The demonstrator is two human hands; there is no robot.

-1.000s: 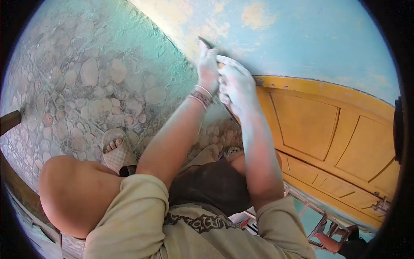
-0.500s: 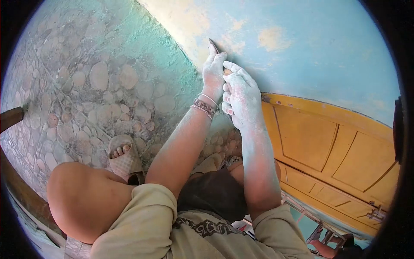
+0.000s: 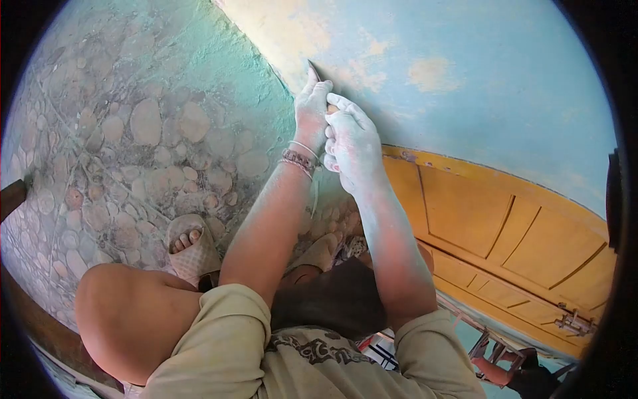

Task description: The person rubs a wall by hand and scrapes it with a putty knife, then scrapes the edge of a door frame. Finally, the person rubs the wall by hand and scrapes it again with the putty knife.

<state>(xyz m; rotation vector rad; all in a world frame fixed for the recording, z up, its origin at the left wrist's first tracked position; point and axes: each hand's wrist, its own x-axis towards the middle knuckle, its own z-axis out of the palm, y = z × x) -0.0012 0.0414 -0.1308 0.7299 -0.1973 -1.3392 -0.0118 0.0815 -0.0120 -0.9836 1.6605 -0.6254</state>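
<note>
Both hands are coated in pale dust. My left hand [image 3: 312, 106] presses its fingers along the dark blade of a scraper [image 3: 314, 69], whose edge touches the blue wall [image 3: 492, 80] near a cream patch. My right hand [image 3: 355, 143] is closed around the scraper's handle, and a bit of the light brown handle shows between the two hands. Bracelets circle the left wrist. Cream patches of worn paint mark the wall around and to the right of the blade.
A yellow panelled wooden door [image 3: 465, 206] with a metal latch [image 3: 575, 324] is at the right. Pebbled stone ground [image 3: 146, 159] lies at the left. My sandalled foot [image 3: 189, 249] rests below. Another person [image 3: 525, 376] is partly visible at the lower right.
Both hands and the scraper have shifted slightly left in view, still held together. The door and ground also appear displaced as the view has moved a little.
</note>
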